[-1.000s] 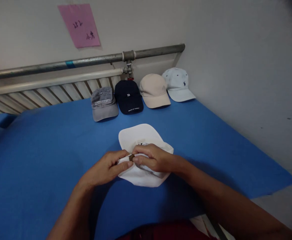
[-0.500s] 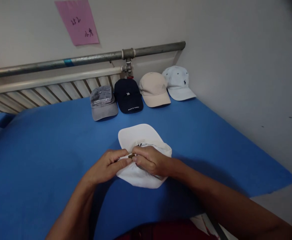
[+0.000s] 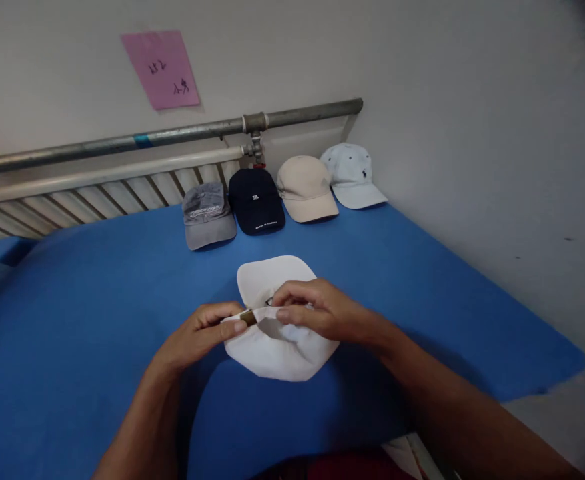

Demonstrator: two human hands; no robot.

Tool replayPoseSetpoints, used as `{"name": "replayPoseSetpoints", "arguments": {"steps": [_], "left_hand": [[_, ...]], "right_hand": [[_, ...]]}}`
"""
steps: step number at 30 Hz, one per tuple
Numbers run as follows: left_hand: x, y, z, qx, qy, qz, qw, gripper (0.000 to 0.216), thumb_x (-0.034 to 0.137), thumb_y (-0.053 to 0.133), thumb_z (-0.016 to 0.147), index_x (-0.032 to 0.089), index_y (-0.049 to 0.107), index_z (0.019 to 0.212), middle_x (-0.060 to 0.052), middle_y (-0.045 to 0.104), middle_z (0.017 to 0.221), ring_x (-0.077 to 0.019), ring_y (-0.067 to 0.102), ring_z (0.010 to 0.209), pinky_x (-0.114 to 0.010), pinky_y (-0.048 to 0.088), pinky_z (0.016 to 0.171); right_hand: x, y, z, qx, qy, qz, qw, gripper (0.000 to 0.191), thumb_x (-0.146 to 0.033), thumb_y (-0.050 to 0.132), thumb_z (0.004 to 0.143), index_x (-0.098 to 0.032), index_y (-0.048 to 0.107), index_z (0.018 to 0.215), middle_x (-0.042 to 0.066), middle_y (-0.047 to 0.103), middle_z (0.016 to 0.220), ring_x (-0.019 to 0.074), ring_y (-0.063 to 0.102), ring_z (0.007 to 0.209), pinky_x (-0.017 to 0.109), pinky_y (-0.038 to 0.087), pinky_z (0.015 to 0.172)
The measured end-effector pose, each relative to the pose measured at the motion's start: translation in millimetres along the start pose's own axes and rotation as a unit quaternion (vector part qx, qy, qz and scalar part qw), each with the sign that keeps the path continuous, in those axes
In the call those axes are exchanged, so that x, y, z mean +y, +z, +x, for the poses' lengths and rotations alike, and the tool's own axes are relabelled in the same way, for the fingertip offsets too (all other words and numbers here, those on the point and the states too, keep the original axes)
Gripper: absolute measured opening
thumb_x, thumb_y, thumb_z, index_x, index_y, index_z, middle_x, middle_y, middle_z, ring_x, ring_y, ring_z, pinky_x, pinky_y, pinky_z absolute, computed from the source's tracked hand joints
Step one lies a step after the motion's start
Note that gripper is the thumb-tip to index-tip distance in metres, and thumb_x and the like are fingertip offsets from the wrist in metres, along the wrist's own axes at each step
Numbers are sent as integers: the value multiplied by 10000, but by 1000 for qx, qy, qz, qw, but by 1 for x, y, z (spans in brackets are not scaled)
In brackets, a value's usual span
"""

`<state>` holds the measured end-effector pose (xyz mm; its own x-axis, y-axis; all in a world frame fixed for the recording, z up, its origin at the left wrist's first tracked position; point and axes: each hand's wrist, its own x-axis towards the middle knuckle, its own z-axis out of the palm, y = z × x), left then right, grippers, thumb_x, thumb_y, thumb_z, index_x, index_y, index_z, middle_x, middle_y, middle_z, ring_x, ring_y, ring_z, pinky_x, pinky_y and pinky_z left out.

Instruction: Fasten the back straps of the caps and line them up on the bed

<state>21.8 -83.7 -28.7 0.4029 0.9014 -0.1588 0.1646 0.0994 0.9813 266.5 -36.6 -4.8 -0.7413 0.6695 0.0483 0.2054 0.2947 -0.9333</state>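
Observation:
A white cap lies in front of me with its brim pointing away and its back strap facing me. My left hand pinches the strap at its left end, thumb and fingers around the brass-coloured buckle. Further right along the same strap, my right hand grips the band between thumb and fingers. The rear opening shows below the strap. Part of the cap's inside and right edge is covered by my right hand.
Behind stand a grey cap, a navy cap, a beige cap and a pale blue cap in a row on the blue tabletop. A radiator and metal pipe run along the wall.
My hands have moved apart along the strap: the left went left with the buckle, the right slid a little right. More of the strap and rear opening shows. The view has tilted slightly upward.

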Motion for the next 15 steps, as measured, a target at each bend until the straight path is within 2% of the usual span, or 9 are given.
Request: {"name": "replayPoseSetpoints", "arguments": {"steps": [3, 5, 7, 9, 10, 12, 15], "left_hand": [[-1, -13, -5, 13, 83, 19, 996, 180, 334, 620, 855, 209, 749, 868, -60, 669, 918, -199, 592, 854, -298, 468, 750], [-2, -19, -7, 45, 140, 29, 989, 161, 303, 623, 856, 246, 765, 906, -68, 682, 1035, -249, 581, 1036, -364, 460, 901], [-3, -24, -9, 90, 175, 33, 980, 153, 302, 637, 845, 277, 773, 910, -55, 702, 1050, -269, 556, 1130, -416, 409, 1011], [-5, -28, -11, 122, 187, 24, 975, 140, 333, 656, 828, 286, 778, 879, -45, 733, 966, -265, 592, 1090, -426, 405, 1026], [-6, -29, -13, 136, 188, 11, 973, 133, 347, 671, 815, 281, 779, 853, -43, 742, 915, -258, 620, 1037, -411, 439, 990], [-9, -30, -18, 152, 181, -29, 971, 133, 366, 700, 787, 259, 776, 805, -43, 745, 817, -226, 667, 857, -339, 529, 802], [-7, -23, -27, 116, 180, -109, 971, 201, 395, 686, 791, 208, 758, 772, -43, 712, 684, -162, 624, 566, -239, 485, 491]], "right_hand": [[-2, -19, -6, 12, -6, -37, 999, 197, -323, 643, 804, -159, 672, 910, 16, 659, 836, 146, 582, 780, 236, 419, 689], [3, -29, -7, -18, 5, -54, 998, 226, -322, 684, 765, -164, 690, 927, 21, 671, 884, 165, 590, 834, 244, 419, 721], [10, -36, -6, -66, 21, -54, 996, 259, -326, 718, 728, -161, 699, 927, 22, 665, 887, 170, 582, 837, 246, 416, 718], [14, -39, -5, -87, 21, -36, 995, 220, -329, 715, 728, -147, 697, 850, 16, 638, 823, 160, 561, 799, 245, 409, 701], [15, -40, -5, -87, 19, -16, 996, 197, -329, 697, 744, -142, 686, 804, 11, 617, 782, 150, 547, 770, 245, 404, 690], [13, -38, -6, -79, 17, 52, 995, 195, -331, 659, 774, -141, 657, 728, -5, 573, 710, 125, 515, 706, 239, 393, 662], [9, -29, -10, -39, 2, 210, 977, 191, -327, 655, 762, -148, 641, 697, -19, 560, 663, 101, 494, 634, 224, 383, 612]]}}
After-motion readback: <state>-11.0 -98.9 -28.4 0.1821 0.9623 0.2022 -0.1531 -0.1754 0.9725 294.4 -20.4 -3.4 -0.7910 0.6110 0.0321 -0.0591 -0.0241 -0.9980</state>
